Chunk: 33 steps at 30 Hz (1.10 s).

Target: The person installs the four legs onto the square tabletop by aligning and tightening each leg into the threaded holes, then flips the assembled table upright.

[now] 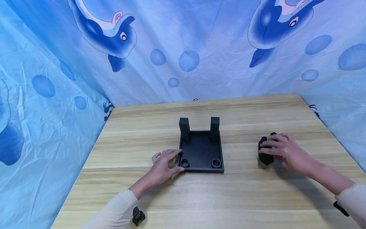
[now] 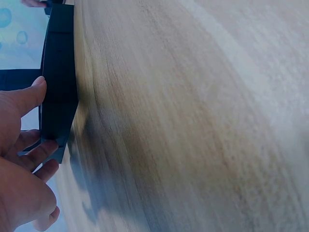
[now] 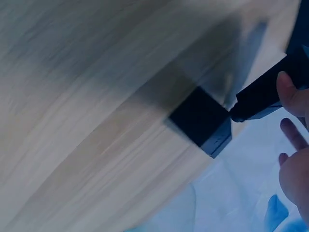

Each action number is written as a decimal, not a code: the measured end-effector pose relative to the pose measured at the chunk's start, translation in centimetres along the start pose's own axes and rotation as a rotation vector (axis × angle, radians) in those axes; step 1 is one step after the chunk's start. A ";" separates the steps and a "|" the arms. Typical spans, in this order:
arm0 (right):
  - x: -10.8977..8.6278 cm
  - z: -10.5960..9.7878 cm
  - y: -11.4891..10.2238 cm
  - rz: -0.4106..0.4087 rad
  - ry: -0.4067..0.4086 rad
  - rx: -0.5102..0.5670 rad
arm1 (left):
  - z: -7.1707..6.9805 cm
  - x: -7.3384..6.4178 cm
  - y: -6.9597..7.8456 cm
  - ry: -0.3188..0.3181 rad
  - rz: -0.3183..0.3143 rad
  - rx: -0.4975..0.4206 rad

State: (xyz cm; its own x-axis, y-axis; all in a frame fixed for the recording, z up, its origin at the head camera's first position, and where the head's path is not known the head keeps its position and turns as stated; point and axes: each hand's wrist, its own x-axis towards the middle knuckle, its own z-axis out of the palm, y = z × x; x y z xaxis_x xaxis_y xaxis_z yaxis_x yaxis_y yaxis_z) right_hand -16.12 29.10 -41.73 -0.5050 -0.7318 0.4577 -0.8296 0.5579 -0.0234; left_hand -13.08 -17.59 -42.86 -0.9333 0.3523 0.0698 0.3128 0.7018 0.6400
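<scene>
A square black tray (image 1: 201,151) lies mid-table in the head view. Upright posts (image 1: 214,128) stand in its two far corners, and a round socket (image 1: 216,163) sits in each near corner. My left hand (image 1: 163,167) holds the tray's near left corner, thumb at the front edge and fingers along the left side. To the right, my right hand (image 1: 286,152) grips a black post (image 1: 266,154) with a round peg on its end. Beside it, the right wrist view shows another black block (image 3: 200,116) on the table, partly hidden by the hand in the head view.
The wooden table (image 1: 206,197) ends at a blue curtain (image 1: 177,38) printed with dolphins, which hangs behind it and at both sides. A small black device (image 1: 138,216) hangs by the left sleeve, another (image 1: 341,208) by the right sleeve.
</scene>
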 end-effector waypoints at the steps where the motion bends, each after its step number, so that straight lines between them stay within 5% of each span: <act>1: 0.2 -0.1 -0.1 0.036 0.023 0.036 | 0.0 0.0 0.0 0.000 0.000 0.001; 11: 2.3 -1.2 -1.6 0.438 0.119 0.404 | 0.1 0.1 -0.1 0.005 0.003 0.006; 20: 3.9 -1.6 -3.1 0.741 0.019 0.652 | 0.0 0.2 -0.2 -0.001 0.014 0.007; 26: 4.6 -1.9 -3.6 0.854 -0.034 0.733 | 0.0 0.2 -0.2 -0.005 0.005 0.001; 33: 5.3 -2.1 -4.2 0.854 -0.018 0.816 | 0.0 0.2 -0.1 -0.009 0.004 0.000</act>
State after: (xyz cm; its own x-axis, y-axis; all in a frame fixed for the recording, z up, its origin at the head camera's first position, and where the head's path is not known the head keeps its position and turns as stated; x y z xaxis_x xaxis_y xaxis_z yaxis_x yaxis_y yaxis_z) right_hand -14.84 23.70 -37.34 -0.9678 -0.2516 0.0059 -0.1245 0.4585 -0.8799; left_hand -13.35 -17.62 -42.92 -0.9303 0.3610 0.0655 0.3168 0.7006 0.6394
